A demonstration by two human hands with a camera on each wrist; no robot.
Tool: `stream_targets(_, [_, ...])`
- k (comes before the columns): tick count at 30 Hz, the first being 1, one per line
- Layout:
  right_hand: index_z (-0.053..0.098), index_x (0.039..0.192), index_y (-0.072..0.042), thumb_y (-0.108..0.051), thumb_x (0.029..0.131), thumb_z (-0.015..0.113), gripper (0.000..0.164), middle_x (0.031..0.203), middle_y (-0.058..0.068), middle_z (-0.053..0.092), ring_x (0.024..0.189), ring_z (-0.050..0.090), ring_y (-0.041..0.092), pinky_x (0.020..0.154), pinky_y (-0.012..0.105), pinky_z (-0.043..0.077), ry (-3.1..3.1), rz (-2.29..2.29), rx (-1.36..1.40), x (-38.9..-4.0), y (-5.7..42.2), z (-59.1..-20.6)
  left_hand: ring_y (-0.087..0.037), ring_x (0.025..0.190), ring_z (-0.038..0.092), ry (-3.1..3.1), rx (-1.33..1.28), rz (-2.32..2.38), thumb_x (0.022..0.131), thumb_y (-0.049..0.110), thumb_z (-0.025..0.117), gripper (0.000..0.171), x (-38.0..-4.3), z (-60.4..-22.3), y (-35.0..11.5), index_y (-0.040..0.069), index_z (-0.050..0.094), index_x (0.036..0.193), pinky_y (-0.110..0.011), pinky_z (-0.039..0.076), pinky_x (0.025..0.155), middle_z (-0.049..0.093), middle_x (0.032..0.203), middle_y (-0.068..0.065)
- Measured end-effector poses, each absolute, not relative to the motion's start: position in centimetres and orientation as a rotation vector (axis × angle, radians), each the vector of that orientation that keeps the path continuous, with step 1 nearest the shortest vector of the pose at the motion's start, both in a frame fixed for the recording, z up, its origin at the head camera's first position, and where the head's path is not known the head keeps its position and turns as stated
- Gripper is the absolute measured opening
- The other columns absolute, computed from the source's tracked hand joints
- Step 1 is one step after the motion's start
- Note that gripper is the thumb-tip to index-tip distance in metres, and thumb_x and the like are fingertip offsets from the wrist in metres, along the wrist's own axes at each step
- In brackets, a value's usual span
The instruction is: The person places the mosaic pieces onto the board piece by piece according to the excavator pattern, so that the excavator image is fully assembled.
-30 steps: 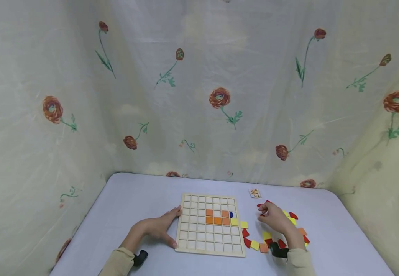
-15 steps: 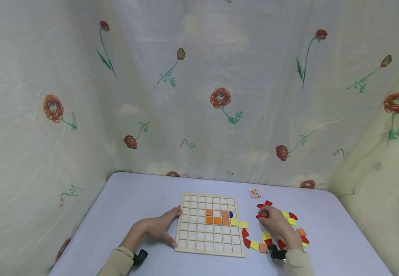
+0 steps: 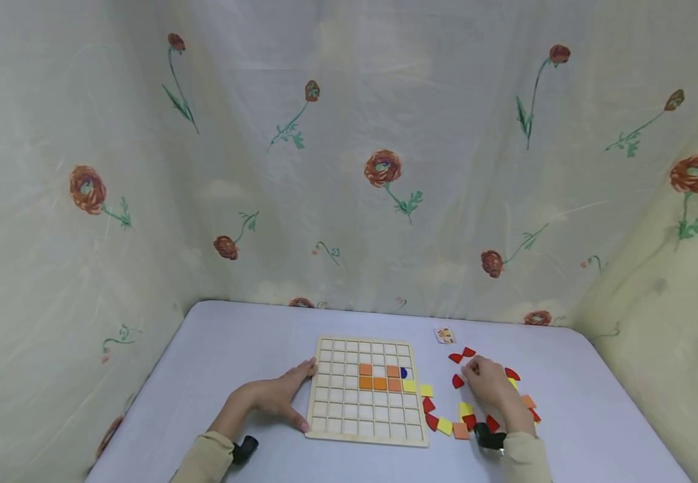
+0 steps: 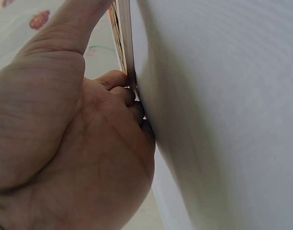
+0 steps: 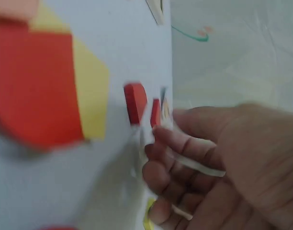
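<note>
A wooden grid board lies on the table, with several orange squares, a yellow square and a blue half-round piece in its cells. My left hand rests at its left side, thumb by the near corner and fingers spread along the edge; the left wrist view shows the fingertips against the board's side. My right hand hovers over the loose pieces, thumb and forefinger slightly apart with nothing between them. Left of its fingertips lies a red quarter-round piece.
Two red pieces lie beyond my right fingertips. More red, yellow and orange pieces are scattered right of the board, some partly hidden under my right hand. A small picture card lies behind. A floral curtain surrounds the table.
My right hand has drawn a little to the right, away from the red quarter-round piece, which now shows uncovered. The left hand has stayed at the board's edge.
</note>
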State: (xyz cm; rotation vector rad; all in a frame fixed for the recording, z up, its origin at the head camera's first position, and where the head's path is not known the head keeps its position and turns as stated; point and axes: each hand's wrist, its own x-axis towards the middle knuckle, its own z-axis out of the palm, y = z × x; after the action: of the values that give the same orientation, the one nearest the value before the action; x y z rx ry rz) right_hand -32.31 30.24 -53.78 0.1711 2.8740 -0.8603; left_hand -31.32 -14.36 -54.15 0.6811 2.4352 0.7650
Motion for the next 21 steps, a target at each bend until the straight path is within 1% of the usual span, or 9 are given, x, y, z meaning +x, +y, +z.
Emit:
stream_targets(2, [0.061, 0.110, -0.002, -0.012, 0.092, 0.060, 0.020, 0.094, 0.007, 0.062, 0.084, 0.052, 0.021, 0.072, 0.032, 0.052, 2.867, -0.892, 0.106, -32.4, 30.4, -53.8, -0.031, 0.151, 0.005, 2.436, 0.685, 0.767, 0.064, 0.047, 0.086, 0.122, -31.3, -54.1, -14.4, 0.010, 0.013, 0.155, -0.050, 0.013, 0.122, 0.002, 0.164, -0.010])
stream_targets(4, [0.063, 0.110, -0.006, -0.005, 0.088, 0.063, 0.022, 0.099, 0.006, 0.063, 0.087, 0.052, 0.021, 0.075, 0.032, 0.054, 2.829, -0.924, 0.047, -32.5, 30.4, -54.0, -0.031, 0.151, 0.005, 2.435, 0.682, 0.769, 0.064, 0.046, 0.086, 0.123, -31.2, -54.0, -14.4, 0.009, 0.013, 0.155, -0.050, 0.013, 0.122, 0.002, 0.164, -0.011])
stream_targets(7, [0.065, 0.108, -0.009, -0.002, 0.082, 0.067, 0.027, 0.097, 0.005, 0.061, 0.087, 0.052, 0.020, 0.073, 0.029, 0.052, 2.796, -0.939, 0.015, -32.7, 30.1, -54.4, -0.031, 0.151, 0.005, 2.434, 0.677, 0.773, 0.064, 0.046, 0.086, 0.123, -31.3, -54.0, -14.4, 0.009, 0.012, 0.155, -0.050, 0.013, 0.122, 0.003, 0.164, -0.011])
stream_targets(10, [0.066, 0.104, -0.009, -0.004, 0.080, 0.070, 0.024, 0.092, 0.005, 0.058, 0.084, 0.051, 0.020, 0.070, 0.027, 0.049, 2.815, -0.921, 0.027, -32.6, 29.7, -54.4, -0.031, 0.151, 0.005, 2.434, 0.671, 0.776, 0.064, 0.046, 0.086, 0.124, -31.3, -54.0, -14.3, 0.009, 0.011, 0.155, -0.050, 0.013, 0.122, 0.003, 0.164, -0.011])
stream_targets(12, [0.066, 0.103, -0.008, -0.005, 0.081, 0.070, 0.022, 0.091, 0.006, 0.059, 0.083, 0.051, 0.020, 0.070, 0.028, 0.049, 2.832, -0.908, 0.042, -32.4, 29.4, -54.3, -0.031, 0.151, 0.005, 2.433, 0.673, 0.775, 0.064, 0.046, 0.086, 0.125, -31.4, -54.1, -14.4, 0.009, 0.011, 0.155, -0.050, 0.013, 0.122, 0.003, 0.164, -0.011])
stream_targets(16, [0.064, 0.105, -0.006, -0.010, 0.083, 0.072, 0.024, 0.091, 0.006, 0.060, 0.082, 0.052, 0.020, 0.070, 0.028, 0.051, 2.858, -0.887, 0.055, -32.2, 29.2, -54.1, -0.031, 0.151, 0.005, 2.433, 0.680, 0.772, 0.063, 0.048, 0.086, 0.126, -31.4, -54.2, -14.4, 0.009, 0.010, 0.155, -0.050, 0.013, 0.122, 0.003, 0.164, -0.011])
stream_targets(21, [0.065, 0.104, -0.008, -0.017, 0.084, 0.075, 0.024, 0.089, 0.003, 0.062, 0.079, 0.053, 0.017, 0.068, 0.025, 0.051, 2.896, -0.931, 0.029, -32.5, 28.5, -53.7, -0.030, 0.151, 0.004, 2.422, 0.689, 0.782, 0.064, 0.047, 0.086, 0.123, -31.3, -54.2, -14.4, 0.009, 0.013, 0.155, -0.050, 0.012, 0.122, 0.002, 0.164, -0.010])
